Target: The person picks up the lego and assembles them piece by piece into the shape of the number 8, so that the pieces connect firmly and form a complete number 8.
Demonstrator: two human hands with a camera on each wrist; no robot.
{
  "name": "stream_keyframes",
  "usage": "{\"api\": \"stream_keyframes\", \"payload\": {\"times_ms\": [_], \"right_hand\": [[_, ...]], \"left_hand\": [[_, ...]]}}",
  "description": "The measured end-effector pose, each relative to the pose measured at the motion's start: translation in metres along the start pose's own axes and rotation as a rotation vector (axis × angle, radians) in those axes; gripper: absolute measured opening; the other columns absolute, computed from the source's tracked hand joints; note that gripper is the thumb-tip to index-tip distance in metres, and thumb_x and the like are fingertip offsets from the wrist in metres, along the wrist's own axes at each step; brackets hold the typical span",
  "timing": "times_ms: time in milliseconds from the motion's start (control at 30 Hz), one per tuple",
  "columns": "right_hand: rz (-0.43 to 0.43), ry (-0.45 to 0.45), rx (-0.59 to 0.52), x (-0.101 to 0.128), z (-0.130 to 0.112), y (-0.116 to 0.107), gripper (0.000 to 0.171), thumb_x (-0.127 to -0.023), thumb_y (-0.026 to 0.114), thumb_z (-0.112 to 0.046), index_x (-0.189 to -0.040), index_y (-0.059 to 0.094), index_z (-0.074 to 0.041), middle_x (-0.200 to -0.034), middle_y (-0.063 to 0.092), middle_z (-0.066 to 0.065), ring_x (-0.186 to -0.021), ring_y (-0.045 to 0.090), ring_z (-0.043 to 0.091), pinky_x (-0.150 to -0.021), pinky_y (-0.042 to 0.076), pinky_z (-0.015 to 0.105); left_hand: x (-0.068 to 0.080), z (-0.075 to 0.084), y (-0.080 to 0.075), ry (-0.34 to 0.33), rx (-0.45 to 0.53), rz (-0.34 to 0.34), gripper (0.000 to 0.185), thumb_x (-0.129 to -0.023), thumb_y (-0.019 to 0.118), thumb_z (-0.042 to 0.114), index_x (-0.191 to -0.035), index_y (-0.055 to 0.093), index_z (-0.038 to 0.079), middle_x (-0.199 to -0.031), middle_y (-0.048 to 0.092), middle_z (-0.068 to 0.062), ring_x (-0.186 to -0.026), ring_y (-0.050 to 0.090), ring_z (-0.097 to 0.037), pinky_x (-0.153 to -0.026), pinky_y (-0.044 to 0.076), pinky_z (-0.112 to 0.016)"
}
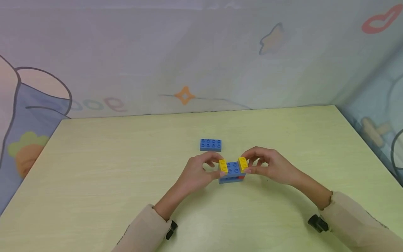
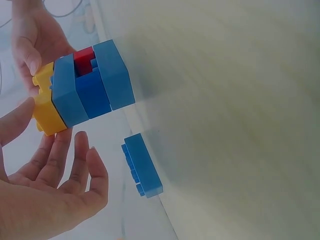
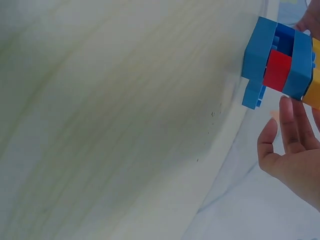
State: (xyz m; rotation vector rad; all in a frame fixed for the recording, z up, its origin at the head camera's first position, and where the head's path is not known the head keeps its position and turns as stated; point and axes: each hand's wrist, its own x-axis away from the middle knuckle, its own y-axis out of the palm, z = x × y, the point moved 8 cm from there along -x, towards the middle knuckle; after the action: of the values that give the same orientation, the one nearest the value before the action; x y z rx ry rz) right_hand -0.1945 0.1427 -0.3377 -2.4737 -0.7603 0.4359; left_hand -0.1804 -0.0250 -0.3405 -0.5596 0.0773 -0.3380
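A pale green wooden table [image 1: 94, 182] is seen set against a wall covered with a cartoon-printed backdrop [image 1: 157, 52]. A single blue brick [image 1: 210, 145], studs up, is laid flat on the table, just left of centre and toward the far side. On the backdrop, an orange four-pointed star [image 1: 185, 95] is printed near the middle, a yellow star [image 1: 272, 39] further right, and a red shape [image 1: 379, 21] at the far right corner.
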Motion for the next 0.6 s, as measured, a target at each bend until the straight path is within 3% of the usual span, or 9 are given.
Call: {"api": "stream_keyframes", "payload": {"times_ms": [267, 600], "right_hand": [[0.031, -0.084, 0.037, 0.0013, -0.0074, -0.0014, 0.029, -0.079, 0.069, -0.001, -0.107, 0.061, -0.002, -0.095, 0.061, 0.004, -0.078, 0.054, 0.015, -0.066, 0.048, 0.025], [0.001, -0.008, 0.005, -0.0005, -0.0013, -0.0021, 0.029, -0.079, 0.07, -0.004, -0.107, 0.062, -0.002, -0.097, 0.062, 0.004, -0.081, 0.055, 0.017, -0.068, 0.048, 0.026]], "left_hand": [[-0.0001, 0.0001, -0.0005, -0.007, -0.001, 0.003, 0.028, -0.08, 0.07, 0.016, -0.106, 0.062, 0.011, -0.103, 0.062, 0.001, -0.095, 0.055, -0.02, -0.074, 0.046, -0.034], [-0.0006, 0.0007, -0.0004, -0.01, -0.008, -0.004, 0.028, -0.08, 0.071, 0.015, -0.106, 0.062, 0.011, -0.104, 0.062, 0.001, -0.095, 0.055, -0.02, -0.074, 0.046, -0.033]]}}
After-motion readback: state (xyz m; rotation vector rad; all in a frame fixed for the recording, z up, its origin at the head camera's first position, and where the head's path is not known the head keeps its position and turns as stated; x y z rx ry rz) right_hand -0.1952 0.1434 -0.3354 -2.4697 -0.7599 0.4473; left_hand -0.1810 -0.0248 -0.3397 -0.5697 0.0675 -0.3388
